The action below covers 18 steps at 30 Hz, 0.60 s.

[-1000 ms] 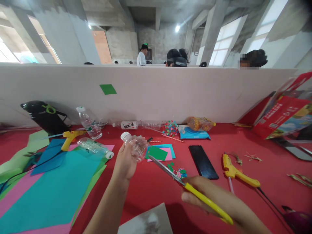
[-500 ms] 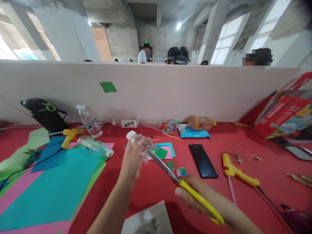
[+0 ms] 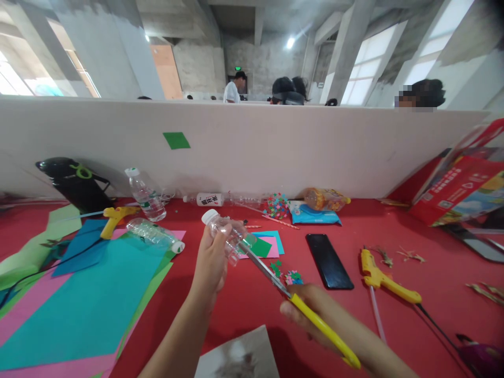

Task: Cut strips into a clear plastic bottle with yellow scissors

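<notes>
My left hand (image 3: 212, 257) is closed around a clear plastic bottle top (image 3: 230, 231) with a white cap that points up and to the left. In my right hand (image 3: 311, 315) is a pair of scissors (image 3: 315, 320) with yellow handles, their blades reaching up-left to the cut end of the bottle. The blades look nearly closed and touch or overlap the clear plastic; exactly where they meet it is hard to see. Below the blades lie small star sequins (image 3: 293, 277). Behind the bottle are small paper squares (image 3: 271, 247) in blue, pink and green.
Left are large coloured paper sheets (image 3: 90, 294), a clear bottle (image 3: 155, 234) and a yellow glue gun (image 3: 114, 220). A black phone (image 3: 329, 261) and another glue gun (image 3: 388, 278) lie right. A white partition (image 3: 252, 152) stands behind; a grey-white sheet (image 3: 240, 354) lies in front.
The scissor handles have come closer together in my right hand and the blades have narrowed. My left hand still holds the bottle top, with its cap shifted slightly left.
</notes>
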### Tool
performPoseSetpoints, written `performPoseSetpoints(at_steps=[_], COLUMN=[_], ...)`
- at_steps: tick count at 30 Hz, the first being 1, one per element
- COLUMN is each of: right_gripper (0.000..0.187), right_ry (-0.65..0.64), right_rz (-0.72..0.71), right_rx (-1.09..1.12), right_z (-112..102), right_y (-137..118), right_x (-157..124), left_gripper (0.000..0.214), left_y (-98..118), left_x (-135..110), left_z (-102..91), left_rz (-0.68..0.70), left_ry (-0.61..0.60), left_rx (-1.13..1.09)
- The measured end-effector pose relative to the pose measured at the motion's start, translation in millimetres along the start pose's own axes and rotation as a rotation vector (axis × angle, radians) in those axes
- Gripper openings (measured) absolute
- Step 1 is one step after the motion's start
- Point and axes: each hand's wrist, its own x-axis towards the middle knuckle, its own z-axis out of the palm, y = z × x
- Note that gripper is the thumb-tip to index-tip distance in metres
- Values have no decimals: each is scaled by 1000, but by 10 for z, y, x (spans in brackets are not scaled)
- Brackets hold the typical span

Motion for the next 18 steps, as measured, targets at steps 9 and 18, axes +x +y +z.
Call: performPoseSetpoints(at_steps=[9,18], right_gripper=[52,57], right_ry=[17,-3], right_rz=[-8,-37], right_rx=[-82,-49], right_z=[54,45], right_y=[74,12], right_x=[13,-24], left_gripper=[11,9], left_y=[13,-25], left_x=[31,-27], left_z=[-68,-14], left_rz=[136,164], left_ry=[-19,-124], left_rx=[89,122])
